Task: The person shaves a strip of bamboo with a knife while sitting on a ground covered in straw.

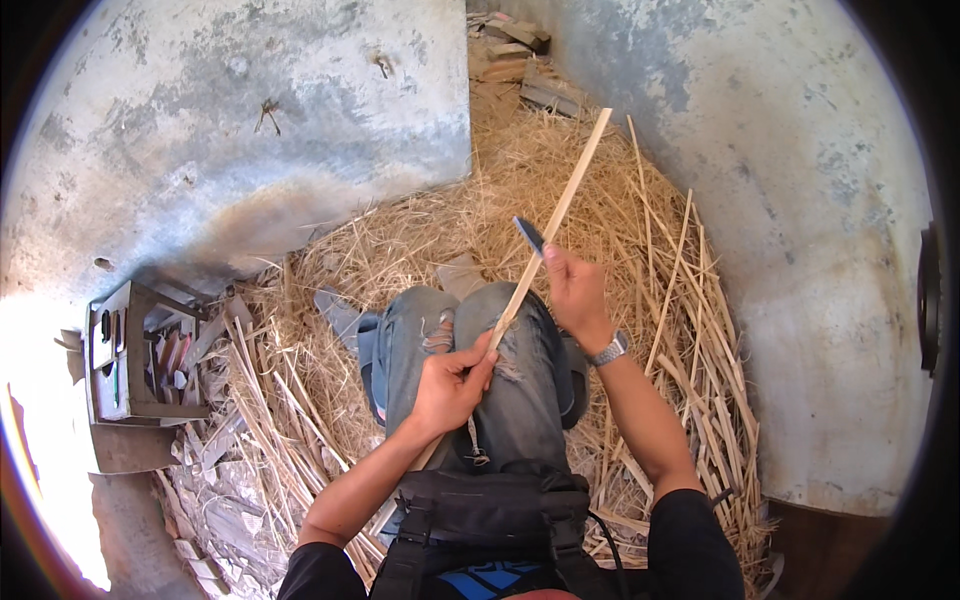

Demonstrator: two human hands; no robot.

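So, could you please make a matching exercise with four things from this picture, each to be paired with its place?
Things:
1. long cane strip
2. blue-handled knife
3. wristwatch
4. small wooden crate

Places:
A. on the right wrist
B. on the ground at the far left
C. held in the right hand, against the strip
D. gripped by the left hand, running up and away over the knees

Pairs: 1-D, 2-C, 3-A, 4-B
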